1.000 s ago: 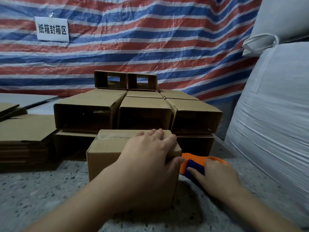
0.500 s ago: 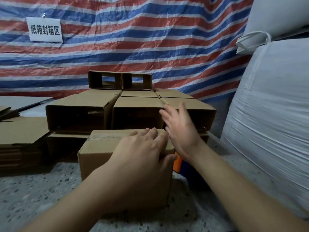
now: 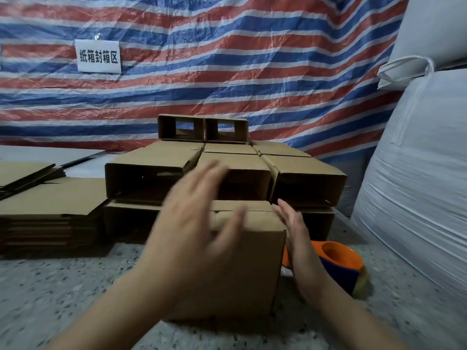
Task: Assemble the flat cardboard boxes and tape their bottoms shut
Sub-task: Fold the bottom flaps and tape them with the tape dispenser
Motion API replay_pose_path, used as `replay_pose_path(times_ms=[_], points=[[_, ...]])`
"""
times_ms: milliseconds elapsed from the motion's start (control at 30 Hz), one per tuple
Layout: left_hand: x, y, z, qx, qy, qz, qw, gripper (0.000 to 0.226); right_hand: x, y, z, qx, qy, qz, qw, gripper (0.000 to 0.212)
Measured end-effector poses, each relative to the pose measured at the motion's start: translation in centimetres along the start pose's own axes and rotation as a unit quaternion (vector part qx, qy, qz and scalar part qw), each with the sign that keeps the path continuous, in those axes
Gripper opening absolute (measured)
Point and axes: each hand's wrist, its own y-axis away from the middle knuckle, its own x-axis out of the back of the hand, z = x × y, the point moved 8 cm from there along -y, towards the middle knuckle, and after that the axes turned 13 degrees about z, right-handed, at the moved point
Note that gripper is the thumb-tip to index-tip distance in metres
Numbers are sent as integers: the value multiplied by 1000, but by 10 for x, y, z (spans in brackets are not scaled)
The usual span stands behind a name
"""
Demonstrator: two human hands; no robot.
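a closed cardboard box (image 3: 247, 263) stands on the speckled floor (image 3: 50, 294) in the near middle of the scene, its top seam facing up. the left hand (image 3: 197, 223) is in front of the box's near left face and upper edge, blurred, fingers spread and fairly straight, gripping nothing; whether it touches the cardboard cannot be told through the blur. the right hand (image 3: 295, 231) is at the box's right side near the top corner, palm turned toward the box, fingers straight and together, holding nothing; it looks just beside or lightly against the side wall, and which of the two cannot be told.

on the floor just right of the box, partly behind the right wrist, lies an orange and blue tape dispenser (image 3: 338, 263), with neither hand on it.

beyond the box, a stack of assembled boxes (image 3: 308, 178) lies on its sides with open ends facing near, two rows deep, and two smaller open boxes (image 3: 202, 128) sit on top at the far side. to the left lies a pile of flat cardboard (image 3: 48, 205). a red, white and blue striped tarp (image 3: 227, 59) hangs across the far side, carrying a white sign (image 3: 98, 56) with printed characters. large white sacks (image 3: 417, 173) fill the right side
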Motion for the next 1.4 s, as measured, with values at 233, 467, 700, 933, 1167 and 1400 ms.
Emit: replay_pose_path(times_ms=[233, 467, 700, 933, 1167, 1400], points=[[5, 79, -89, 381, 226, 37, 896, 43, -14, 33, 3, 51, 38, -44, 997, 44], [4, 43, -121, 532, 177, -61, 826, 27, -7, -29, -32, -73, 351, 33, 933, 71], [-32, 82, -147, 614, 100, -143, 770, 43, -20, -26, 25, -214, 411, -37, 885, 70], [-20, 81, -159, 601, 95, -76, 790, 54, 0, -13, 28, -241, 326, 13, 914, 80], [-11, 122, -121, 623, 204, -61, 752, 51, -9, 47, 36, -283, 126, 23, 951, 48], [49, 68, -74, 503, 266, 36, 821, 22, -14, 51, -47, -138, 91, 38, 985, 33]])
